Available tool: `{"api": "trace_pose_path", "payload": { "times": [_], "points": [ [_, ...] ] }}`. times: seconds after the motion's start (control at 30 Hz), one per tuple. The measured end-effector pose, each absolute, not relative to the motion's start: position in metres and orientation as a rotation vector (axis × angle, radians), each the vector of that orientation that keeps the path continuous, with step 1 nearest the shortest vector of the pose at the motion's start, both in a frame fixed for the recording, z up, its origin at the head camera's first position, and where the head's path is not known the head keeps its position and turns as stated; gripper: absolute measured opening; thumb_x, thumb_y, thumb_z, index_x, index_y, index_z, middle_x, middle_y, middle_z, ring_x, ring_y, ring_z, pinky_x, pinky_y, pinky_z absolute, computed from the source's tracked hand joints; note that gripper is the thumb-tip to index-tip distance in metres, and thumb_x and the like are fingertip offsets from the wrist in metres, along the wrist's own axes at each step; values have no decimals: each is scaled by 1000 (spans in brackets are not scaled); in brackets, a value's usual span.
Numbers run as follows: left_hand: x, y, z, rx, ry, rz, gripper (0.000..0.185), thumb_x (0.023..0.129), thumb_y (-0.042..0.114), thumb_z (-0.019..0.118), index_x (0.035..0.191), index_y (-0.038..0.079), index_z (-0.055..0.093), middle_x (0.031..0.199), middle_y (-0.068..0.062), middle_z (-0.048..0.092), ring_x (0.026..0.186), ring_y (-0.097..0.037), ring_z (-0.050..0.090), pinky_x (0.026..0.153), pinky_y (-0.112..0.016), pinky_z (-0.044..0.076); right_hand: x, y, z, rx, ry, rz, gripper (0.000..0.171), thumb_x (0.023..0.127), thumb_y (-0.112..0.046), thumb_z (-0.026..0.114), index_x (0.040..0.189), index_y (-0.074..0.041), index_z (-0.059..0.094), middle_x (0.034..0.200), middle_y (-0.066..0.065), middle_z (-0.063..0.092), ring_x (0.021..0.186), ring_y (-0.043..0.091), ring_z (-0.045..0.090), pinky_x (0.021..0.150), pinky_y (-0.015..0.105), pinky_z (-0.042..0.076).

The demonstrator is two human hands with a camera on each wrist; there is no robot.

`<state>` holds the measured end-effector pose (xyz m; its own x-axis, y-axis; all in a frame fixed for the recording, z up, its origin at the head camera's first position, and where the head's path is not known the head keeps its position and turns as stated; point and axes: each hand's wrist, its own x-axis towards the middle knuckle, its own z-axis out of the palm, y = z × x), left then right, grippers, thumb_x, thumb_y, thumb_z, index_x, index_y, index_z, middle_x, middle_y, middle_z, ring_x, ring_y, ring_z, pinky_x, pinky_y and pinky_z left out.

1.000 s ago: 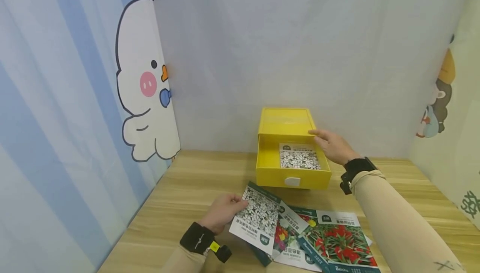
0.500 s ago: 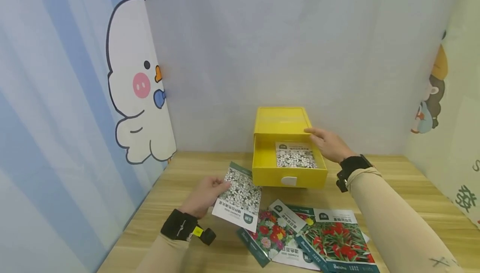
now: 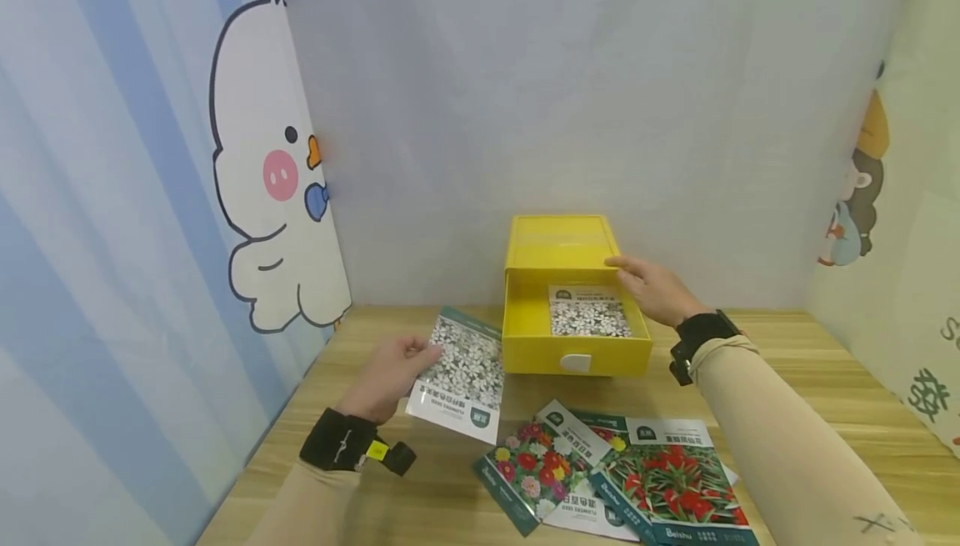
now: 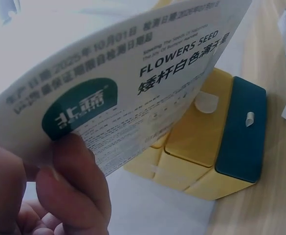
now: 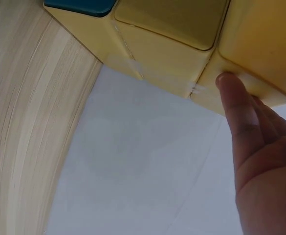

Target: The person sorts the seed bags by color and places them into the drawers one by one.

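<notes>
Holding a white-flower seed packet (image 3: 459, 371) at 9 o'clock of the open yellow drawer box (image 3: 573, 356) in the head view, left hand (image 3: 386, 377) pinches it, one packet (image 3: 588, 313) already inside, three packets (image 3: 607, 475) remaining; left wrist: pinch confirmed; right wrist: right hand (image 5: 257, 156) flat, straight-fingered against the box.

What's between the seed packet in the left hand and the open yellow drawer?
Nothing: in the head view the white-flower seed packet nearly meets the yellow drawer front, with only bare wooden table below the small gap.
</notes>
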<state>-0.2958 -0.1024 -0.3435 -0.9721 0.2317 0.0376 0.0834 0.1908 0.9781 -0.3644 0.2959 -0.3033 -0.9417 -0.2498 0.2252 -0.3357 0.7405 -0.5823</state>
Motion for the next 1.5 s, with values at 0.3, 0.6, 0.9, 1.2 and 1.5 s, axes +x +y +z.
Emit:
{"api": "trace_pose_path", "payload": {
  "times": [0.3, 0.6, 0.9, 1.2, 1.5],
  "points": [
    [-295, -110, -324, 308, 2360, 1910, 34, 98, 23, 57, 114, -6, 60, 86, -14, 67, 73, -20, 67, 63, -30, 57, -364, 296, -303, 480, -2811, 970, 42, 106, -22, 35, 147, -10, 39, 151, 24, 32, 137, 46, 27, 109, 59, 28],
    [-298, -112, -315, 315, 2488, 1885, 32, 98, 26, 58, 109, -4, 61, 91, -13, 64, 76, -19, 62, 65, -26, 54, -366, 297, -303, 493, -2805, 947, 42, 106, -20, 35, 147, -9, 39, 150, 24, 33, 137, 46, 27, 109, 58, 28],
    [-298, -112, -299, 367, 2649, 1827, 37, 98, 34, 55, 111, 2, 65, 109, -10, 63, 95, -20, 56, 78, -29, 50, -366, 296, -302, 471, -2806, 939, 42, 106, -22, 34, 146, -9, 40, 150, 24, 33, 137, 45, 27, 110, 58, 27],
    [-303, -98, -291, 327, 2467, 2055, 53, 101, 37, 48, 136, -3, 48, 141, -15, 46, 132, -27, 40, 110, -43, 34, -367, 297, -305, 491, -2804, 938, 42, 106, -22, 34, 146, -10, 40, 150, 24, 34, 137, 45, 28, 109, 58, 28],
    [-309, -79, -286, 330, 2205, 2247, 46, 104, 29, 40, 133, -6, 48, 118, -18, 60, 104, -26, 62, 84, -32, 55, -366, 297, -304, 489, -2805, 938, 42, 107, -23, 33, 146, -10, 39, 150, 24, 33, 137, 45, 28, 109, 58, 28]
  ]
}}
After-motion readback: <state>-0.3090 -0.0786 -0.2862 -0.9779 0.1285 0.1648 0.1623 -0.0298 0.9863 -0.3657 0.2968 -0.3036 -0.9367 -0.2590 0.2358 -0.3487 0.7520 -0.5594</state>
